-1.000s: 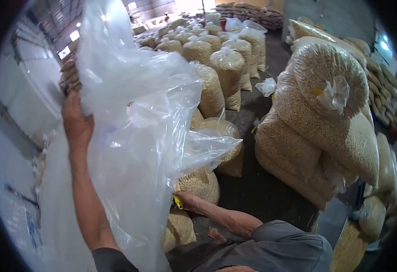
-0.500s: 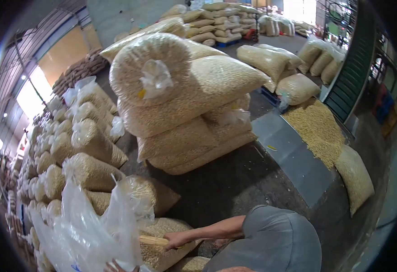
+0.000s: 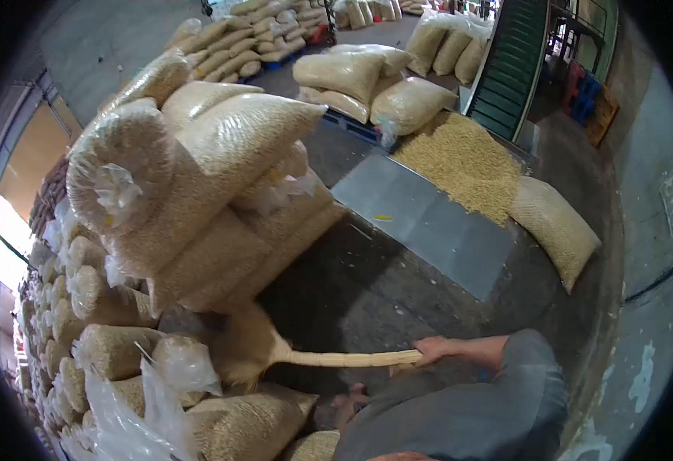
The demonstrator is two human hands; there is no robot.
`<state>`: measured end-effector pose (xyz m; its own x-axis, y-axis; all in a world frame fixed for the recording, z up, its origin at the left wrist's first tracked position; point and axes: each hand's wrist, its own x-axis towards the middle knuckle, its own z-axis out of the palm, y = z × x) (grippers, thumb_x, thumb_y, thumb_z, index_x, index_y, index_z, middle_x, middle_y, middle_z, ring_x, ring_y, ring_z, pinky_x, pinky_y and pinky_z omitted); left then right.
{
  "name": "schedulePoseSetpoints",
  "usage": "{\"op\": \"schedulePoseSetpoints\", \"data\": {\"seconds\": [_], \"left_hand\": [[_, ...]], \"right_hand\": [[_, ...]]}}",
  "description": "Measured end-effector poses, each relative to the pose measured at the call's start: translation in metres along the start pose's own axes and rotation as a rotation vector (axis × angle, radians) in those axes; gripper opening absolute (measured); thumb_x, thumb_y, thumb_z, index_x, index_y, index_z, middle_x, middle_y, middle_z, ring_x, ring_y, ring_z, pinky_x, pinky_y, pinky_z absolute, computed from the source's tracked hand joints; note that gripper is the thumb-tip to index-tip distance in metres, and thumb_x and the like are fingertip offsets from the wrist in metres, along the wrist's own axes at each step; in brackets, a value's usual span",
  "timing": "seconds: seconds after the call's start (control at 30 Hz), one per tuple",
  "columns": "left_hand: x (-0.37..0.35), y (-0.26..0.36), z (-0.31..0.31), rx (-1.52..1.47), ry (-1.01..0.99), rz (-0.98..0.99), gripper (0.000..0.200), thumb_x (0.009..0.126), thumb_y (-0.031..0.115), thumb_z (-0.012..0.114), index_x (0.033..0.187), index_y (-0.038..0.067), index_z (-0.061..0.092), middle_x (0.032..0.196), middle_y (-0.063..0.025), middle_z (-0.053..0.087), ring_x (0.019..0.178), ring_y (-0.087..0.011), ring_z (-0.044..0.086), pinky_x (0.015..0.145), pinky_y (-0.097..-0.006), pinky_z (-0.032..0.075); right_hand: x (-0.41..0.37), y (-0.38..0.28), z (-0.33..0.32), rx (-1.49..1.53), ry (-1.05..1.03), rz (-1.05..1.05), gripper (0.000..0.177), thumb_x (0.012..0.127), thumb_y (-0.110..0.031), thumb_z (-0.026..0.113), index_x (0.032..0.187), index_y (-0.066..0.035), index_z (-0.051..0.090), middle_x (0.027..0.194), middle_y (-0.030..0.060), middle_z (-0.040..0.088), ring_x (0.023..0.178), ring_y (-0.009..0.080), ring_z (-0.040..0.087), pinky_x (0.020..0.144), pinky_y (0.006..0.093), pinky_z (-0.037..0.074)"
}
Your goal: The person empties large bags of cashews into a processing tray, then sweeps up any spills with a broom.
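Broom of pale straw (image 3: 329,359), fan-headed with a long segmented handle, was stretched out just in front of the tall stack of clear plastic bags (image 3: 213,207) packed with beige kernels. Its head lay near the stack's lower corner; whether the bristles met floor or bag could not be told. The person's bare right hand (image 3: 431,350), on the near right of the stack, had its fingers wrapped round the handle's end. The left hand was out of sight, its state unknowable. Before the stack were a bare foot (image 3: 349,403), a bulging kernel-filled bag (image 3: 248,426) and, to the left, crumpled translucent plastic (image 3: 121,419).

Gripped only at its end, the broom seemed liable to twist if it struck the stack; bristles might have snagged the thin plastic, and a hard knock might have unsettled the upper bags.

Dark, scuffed flooring (image 3: 382,284), flecked with pale bits, ran right of the stack to a flat grey metal sheet (image 3: 421,219). Beyond the stack's right side spread a mound of yellow kernels (image 3: 459,165), with a slumped pale sack (image 3: 555,227) farther right. Behind the stack's right rose a dark green ribbed ramp (image 3: 509,69).
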<state>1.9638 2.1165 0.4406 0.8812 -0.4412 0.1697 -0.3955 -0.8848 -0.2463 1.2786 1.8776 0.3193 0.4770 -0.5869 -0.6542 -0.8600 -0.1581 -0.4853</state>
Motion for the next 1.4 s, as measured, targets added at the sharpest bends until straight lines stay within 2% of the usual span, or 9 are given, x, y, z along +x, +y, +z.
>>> {"op": "schedulePoseSetpoints", "data": {"seconds": [0.17,0.2,0.47,0.97,1.03,1.07,1.13,1.2,1.4], "left_hand": [[-0.018,0.132,0.046,-0.332,0.54,0.411,0.088,0.074,0.047,0.073,0.144,0.01,0.034,0.147,-0.0277,0.022,0.137,-0.0415,0.02,0.113,-0.0482,0.019],[-0.066,0.19,-0.047,-0.434,0.182,0.278,0.083,0.074,0.042,0.074,0.139,0.003,0.04,0.146,-0.0279,0.024,0.136,-0.0428,0.021,0.112,-0.0484,0.02],[-0.125,0.355,-0.098,-0.678,-0.065,0.614,0.071,0.077,0.034,0.075,0.135,0.008,0.045,0.146,-0.0282,0.025,0.137,-0.0429,0.022,0.111,-0.05,0.02],[0.135,0.862,-0.324,-0.68,0.68,1.452,0.057,0.082,0.043,0.068,0.128,0.013,0.054,0.141,-0.0254,0.037,0.134,-0.041,0.028,0.108,-0.0493,0.029],[0.16,0.91,-0.325,-0.531,0.778,1.391,0.061,0.083,0.05,0.064,0.132,0.015,0.051,0.141,-0.024,0.037,0.131,-0.0402,0.033,0.107,-0.0495,0.03],[0.176,0.932,-0.321,-0.536,0.779,1.405,0.061,0.083,0.05,0.064,0.132,0.015,0.051,0.141,-0.024,0.037,0.131,-0.0402,0.033,0.107,-0.0495,0.03],[0.21,0.979,-0.303,-0.472,0.689,1.405,0.062,0.086,0.057,0.056,0.134,0.017,0.05,0.143,-0.0214,0.036,0.133,-0.0391,0.031,0.108,-0.0494,0.028],[0.223,1.012,-0.286,-0.328,0.704,1.397,0.068,0.087,0.063,0.047,0.139,0.02,0.042,0.145,-0.0173,0.036,0.135,-0.0363,0.028,0.108,-0.0514,0.024],[0.171,0.996,-0.31,-0.458,0.552,1.299,0.073,0.084,0.064,0.05,0.141,0.019,0.04,0.147,-0.0182,0.033,0.138,-0.0362,0.023,0.112,-0.052,0.013]], "right_hand": [[-0.036,0.018,0.024,0.415,-0.173,0.345,0.058,0.077,-0.045,0.067,0.111,0.001,0.057,0.105,0.0222,0.063,0.094,0.0298,0.062,0.078,0.0419,0.049],[-0.053,0.027,0.026,0.461,-0.137,0.357,0.061,0.079,-0.047,0.065,0.114,0.002,0.055,0.107,0.0231,0.062,0.096,0.0297,0.062,0.079,0.0412,0.048],[-0.069,0.077,0.059,0.772,0.188,0.543,0.058,0.09,-0.047,0.054,0.106,0.009,0.051,0.084,0.0193,0.063,0.065,0.0246,0.063,0.061,0.0401,0.049],[0.107,-0.018,-0.074,1.551,-0.134,0.454,0.031,0.092,-0.028,0.059,0.109,-0.003,0.052,0.077,0.0,0.054,0.069,0.0077,0.053,0.066,0.024,0.046],[0.154,-0.016,-0.077,3.297,-0.773,0.254,0.035,0.094,-0.029,0.056,0.112,0.001,0.051,0.092,0.0054,0.054,0.078,0.0105,0.055,0.072,0.0264,0.048],[0.161,-0.039,-0.101,2.71,0.085,0.075,0.029,0.093,-0.028,0.053,0.106,-0.002,0.052,0.099,0.0053,0.053,0.086,0.0114,0.054,0.068,0.0238,0.048],[0.159,-0.062,-0.183,2.357,0.67,-0.044,0.022,0.092,-0.025,0.052,0.095,-0.004,0.052,0.092,0.0068,0.058,0.081,0.0114,0.059,0.061,0.0228,0.05],[0.261,0.024,-0.135,2.695,0.19,0.064,0.025,0.088,-0.027,0.057,0.088,-0.003,0.052,0.073,0.0016,0.054,0.058,0.0088,0.055,0.052,0.0222,0.046],[0.36,0.061,-0.176,2.17,0.537,0.508,0.022,0.085,-0.028,0.058,0.074,-0.011,0.05,0.055,-0.0005,0.048,0.044,0.0119,0.047,0.04,0.028,0.039]]}}
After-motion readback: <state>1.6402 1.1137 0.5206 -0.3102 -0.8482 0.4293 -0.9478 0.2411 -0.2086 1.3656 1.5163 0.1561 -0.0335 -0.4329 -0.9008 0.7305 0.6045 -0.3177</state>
